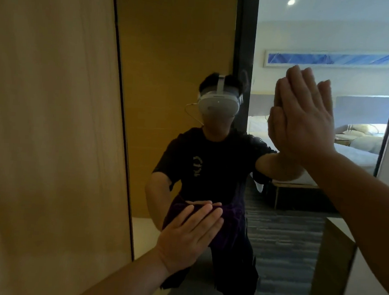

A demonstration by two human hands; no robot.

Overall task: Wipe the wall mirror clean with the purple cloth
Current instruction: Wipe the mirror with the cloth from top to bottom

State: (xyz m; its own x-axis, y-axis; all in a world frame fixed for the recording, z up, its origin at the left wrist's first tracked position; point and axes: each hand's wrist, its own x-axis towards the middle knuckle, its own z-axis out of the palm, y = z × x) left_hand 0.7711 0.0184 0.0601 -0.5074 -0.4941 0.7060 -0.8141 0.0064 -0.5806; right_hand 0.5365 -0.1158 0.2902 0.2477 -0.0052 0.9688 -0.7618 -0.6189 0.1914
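Ref. layout, left to right. A wood wall panel (51, 117) fills the left side; its dark edge borders the wall mirror (178, 56), which runs to the right frame edge.

Your left hand (190, 236) sits low and centre-left on the glass. Fingers flat, extended, close together, pointing up and right; they clamp nothing but press the purple cloth (228, 219) against the mirror. The cloth lies under and just beyond the fingertips, bunched, spreading right and slightly down from the hand. Part of it merges w/ the dark reflection, so its full outline cannot be told.

Your right hand (303, 117) is higher, to the right, palm flat on the glass, fingers straight up, holding nothing. It appears to act as a brace only.

Key relation: cloth is under the left hand, not the right, so the left does the wiping. Judged est.: unwiped glass lies mainly above and right of the cloth, toward the right hand. Next stroke prob. needs the left hand to push up and right along the finger axis. Keep the palm flat, or the cloth may slip out.
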